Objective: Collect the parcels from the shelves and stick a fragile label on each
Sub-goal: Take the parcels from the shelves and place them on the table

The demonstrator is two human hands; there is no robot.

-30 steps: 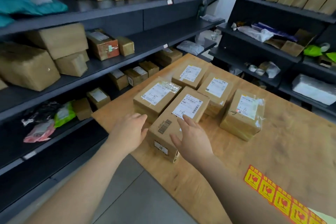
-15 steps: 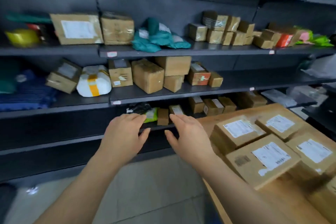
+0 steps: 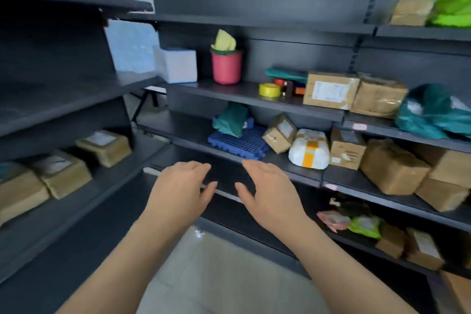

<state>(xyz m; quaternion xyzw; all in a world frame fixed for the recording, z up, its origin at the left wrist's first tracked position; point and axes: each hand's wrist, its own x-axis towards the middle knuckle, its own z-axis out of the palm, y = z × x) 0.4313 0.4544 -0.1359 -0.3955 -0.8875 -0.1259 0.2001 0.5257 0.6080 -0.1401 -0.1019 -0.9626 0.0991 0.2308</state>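
Your left hand [image 3: 178, 188] and right hand [image 3: 270, 193] hover open before the shelves [image 3: 229, 89], fingers relaxed, holding nothing. Brown parcels [image 3: 331, 77] sit on those shelves, their white labels [image 3: 327, 91] too blurred to read. A pink bucket [image 3: 226, 66] holds a yellow cloth [image 3: 223, 40]. 3 more parcels lie on the left rack [image 3: 63, 94].

Brown cardboard parcels [image 3: 330, 90] on dark shelves [image 3: 244, 94]; some labelled.
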